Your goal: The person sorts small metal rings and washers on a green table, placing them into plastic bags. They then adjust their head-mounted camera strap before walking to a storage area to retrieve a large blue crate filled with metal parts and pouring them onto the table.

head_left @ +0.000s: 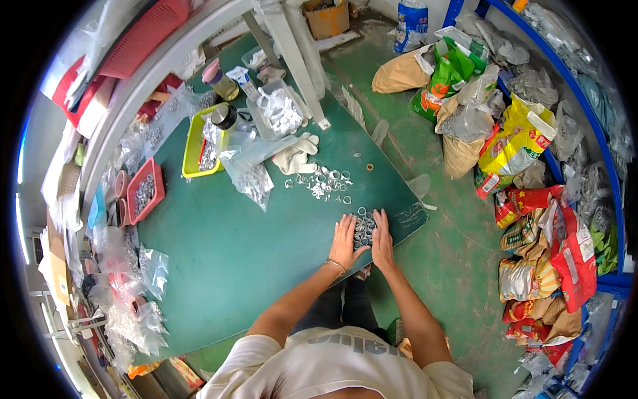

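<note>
A heap of small silvery metal rings [363, 226] lies on the green tabletop [252, 266] near its right corner. My left hand [343, 243] rests flat along the heap's left side, fingers stretched away from me. Along its right side my right hand [382, 241] stands with straight fingers, so the rings sit between both palms. Neither hand grips anything. Just beyond, a scatter of more small pale rings [324, 183] is spread over the table. A white work glove [297, 156] lies behind that scatter, beside a clear plastic bag of small metal parts [252, 183].
Further back are a yellow-green basket [194, 149], a clear tub of white parts [279, 110] and a drink bottle [219, 80]. A red tray [145, 191] holds metal pieces at left. A grey post [292, 60] rises at the back. Filled sacks [518, 143] line the blue shelving at right.
</note>
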The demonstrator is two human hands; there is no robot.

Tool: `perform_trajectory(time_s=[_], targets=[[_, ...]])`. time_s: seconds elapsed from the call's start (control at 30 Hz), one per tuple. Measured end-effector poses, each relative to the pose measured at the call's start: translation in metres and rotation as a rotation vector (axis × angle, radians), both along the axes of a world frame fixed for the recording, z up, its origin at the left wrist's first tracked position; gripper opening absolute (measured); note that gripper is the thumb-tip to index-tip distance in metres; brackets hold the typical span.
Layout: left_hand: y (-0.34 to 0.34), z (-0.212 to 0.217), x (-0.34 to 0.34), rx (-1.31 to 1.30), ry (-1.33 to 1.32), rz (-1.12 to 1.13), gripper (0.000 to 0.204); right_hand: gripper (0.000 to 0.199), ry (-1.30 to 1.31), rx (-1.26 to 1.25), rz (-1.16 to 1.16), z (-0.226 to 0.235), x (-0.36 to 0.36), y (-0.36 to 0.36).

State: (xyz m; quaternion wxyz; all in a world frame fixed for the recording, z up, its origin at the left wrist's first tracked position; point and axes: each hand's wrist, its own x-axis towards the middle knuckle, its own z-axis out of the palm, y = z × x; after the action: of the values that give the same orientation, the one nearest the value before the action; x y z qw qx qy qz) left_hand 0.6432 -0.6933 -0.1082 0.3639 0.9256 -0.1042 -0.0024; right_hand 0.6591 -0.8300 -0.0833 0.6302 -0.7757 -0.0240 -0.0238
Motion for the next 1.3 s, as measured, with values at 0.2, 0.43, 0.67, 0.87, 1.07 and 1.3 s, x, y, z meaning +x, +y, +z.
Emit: perform_trajectory(time_s=[0.2, 0.43, 0.67, 0.87, 1.07, 1.3], targets=[[-0.003, 0.018, 0.002, -0.096, 0.008, 0.034, 0.076, 0.024, -0.115, -0.406, -0.149, -0.009, 0.015, -0.017], [-0.006, 0.018, 0.019, -0.066, 0.007, 0.038, 0.067, 0.017, -0.215, -0.764, 0.058, -0.006, 0.057, -0.009], [0.003, 0.024, 0.015, -0.098, 0.022, 0.079, 0.061, 0.012, -0.302, -0.809, 0.23, -0.008, 0.065, -0.011], [0.012, 0.031, 0.002, -0.155, 0.039, 0.142, 0.061, 0.013, -0.211, -0.833, 0.139, 0.0, 0.069, -0.005], [0.018, 0.03, -0.012, -0.164, 0.056, 0.191, 0.06, 0.013, -0.094, -0.826, 0.095, -0.017, 0.065, -0.004], [0.034, 0.025, -0.007, -0.224, 0.001, 0.351, 0.056, 0.011, 0.1, -0.266, 0.073, -0.012, 0.099, 0.035]])
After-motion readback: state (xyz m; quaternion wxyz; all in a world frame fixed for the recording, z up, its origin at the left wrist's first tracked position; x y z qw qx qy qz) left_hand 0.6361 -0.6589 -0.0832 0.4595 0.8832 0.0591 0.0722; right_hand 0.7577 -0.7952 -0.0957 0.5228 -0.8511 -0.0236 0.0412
